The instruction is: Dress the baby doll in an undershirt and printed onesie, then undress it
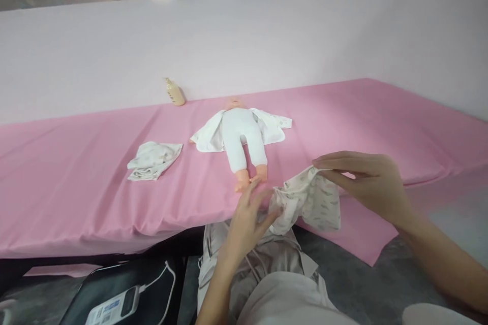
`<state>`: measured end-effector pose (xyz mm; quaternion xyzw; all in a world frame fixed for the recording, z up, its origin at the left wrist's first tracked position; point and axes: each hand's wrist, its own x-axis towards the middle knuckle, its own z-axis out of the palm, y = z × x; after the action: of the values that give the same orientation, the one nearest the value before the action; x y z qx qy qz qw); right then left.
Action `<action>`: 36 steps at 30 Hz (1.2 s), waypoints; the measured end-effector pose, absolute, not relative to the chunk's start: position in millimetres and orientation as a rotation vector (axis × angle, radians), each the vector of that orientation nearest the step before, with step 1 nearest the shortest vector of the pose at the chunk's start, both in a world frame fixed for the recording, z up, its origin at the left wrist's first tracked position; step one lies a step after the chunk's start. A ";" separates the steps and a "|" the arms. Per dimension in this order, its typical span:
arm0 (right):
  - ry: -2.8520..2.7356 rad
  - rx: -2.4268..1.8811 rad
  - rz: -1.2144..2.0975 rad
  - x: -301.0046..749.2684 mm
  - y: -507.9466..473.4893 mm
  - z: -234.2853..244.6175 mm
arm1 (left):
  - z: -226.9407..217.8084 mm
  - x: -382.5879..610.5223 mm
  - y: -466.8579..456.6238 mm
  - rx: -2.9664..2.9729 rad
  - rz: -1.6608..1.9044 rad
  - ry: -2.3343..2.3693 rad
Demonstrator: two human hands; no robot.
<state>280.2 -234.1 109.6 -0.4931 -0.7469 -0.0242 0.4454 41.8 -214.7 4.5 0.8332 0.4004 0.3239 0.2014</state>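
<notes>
A doll in white leggings lies on its back on the pink-covered table, feet toward me. Its white jacket is spread under it, with one sleeve out to the right. My right hand pinches the upper edge of a small white baby garment with a leaf-like print, which hangs at the table's front edge. The garment's exact kind is unclear. With fingers apart, my left hand is just below the doll's feet; its thumb and fingertips reach the garment's left side.
Left of the doll lies a folded white printed cloth. A cream pump bottle stands against the back wall. Below the table at left, a white device with a cable rests on a black seat.
</notes>
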 end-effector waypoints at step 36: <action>-1.579 -1.403 0.549 266.4 -199.6 70.3 | 37.8 14.1 -184.9 1.179 1.503 1.027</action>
<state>266.4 -199.6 70.3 -0.5703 -0.6419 0.2230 0.4616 14.1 -184.9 37.8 0.4805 0.4187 0.6125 0.4676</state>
